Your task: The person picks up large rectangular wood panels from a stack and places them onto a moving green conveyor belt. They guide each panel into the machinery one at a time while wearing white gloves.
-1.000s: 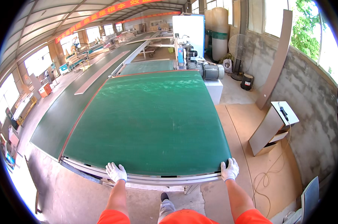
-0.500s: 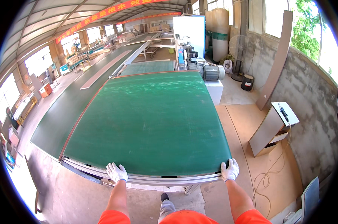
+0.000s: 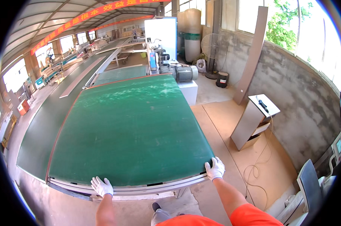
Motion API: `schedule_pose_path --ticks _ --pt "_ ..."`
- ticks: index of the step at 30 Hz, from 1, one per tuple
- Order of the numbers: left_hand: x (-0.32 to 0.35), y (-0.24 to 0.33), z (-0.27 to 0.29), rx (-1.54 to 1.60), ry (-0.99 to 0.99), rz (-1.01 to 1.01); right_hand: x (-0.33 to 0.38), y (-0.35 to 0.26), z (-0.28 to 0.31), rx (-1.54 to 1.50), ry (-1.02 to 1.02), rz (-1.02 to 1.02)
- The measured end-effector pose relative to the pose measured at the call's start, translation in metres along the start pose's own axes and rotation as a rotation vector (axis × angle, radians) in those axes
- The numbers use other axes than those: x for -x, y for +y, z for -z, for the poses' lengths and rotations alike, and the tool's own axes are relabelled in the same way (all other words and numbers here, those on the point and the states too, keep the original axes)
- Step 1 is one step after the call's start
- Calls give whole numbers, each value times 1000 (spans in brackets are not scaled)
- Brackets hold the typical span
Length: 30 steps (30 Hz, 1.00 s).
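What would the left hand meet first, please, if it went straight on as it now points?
The left hand would likely meet the green belt first, though depth there is hard to judge.

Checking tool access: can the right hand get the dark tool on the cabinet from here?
Probably not: the right hand rests at the green belt, with floor between it and the dark tool.

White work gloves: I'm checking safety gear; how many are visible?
2: on the left hand and right hand, at the near edge of the green conveyor belt; others may be hidden.
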State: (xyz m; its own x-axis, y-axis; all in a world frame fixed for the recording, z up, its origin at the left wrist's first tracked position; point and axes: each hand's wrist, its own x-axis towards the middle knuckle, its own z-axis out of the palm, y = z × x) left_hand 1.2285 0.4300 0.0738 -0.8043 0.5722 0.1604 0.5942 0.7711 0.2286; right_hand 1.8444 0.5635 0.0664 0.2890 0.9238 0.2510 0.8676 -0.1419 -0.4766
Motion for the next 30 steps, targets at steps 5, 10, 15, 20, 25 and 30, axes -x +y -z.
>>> schedule_pose_path --ticks 5,10,15,20,25,30 --pt "-37 -45 14 -15 -26 -58 -1 -5 7 16 -26 -29" --pt "-80 -101 16 -30 -5 37 -3 -15 6 18 -41 -83" --pt "-115 -125 14 9 14 53 -1 -12 10 97 -44 -75" --pt "-141 -166 24 2 30 96 3 -56 5 250 -23 -519" --pt "-158 -183 22 12 51 127 -2 -40 -8 187 16 -574" --pt "-162 -189 20 25 78 122 -1 -38 -14 216 31 -547"
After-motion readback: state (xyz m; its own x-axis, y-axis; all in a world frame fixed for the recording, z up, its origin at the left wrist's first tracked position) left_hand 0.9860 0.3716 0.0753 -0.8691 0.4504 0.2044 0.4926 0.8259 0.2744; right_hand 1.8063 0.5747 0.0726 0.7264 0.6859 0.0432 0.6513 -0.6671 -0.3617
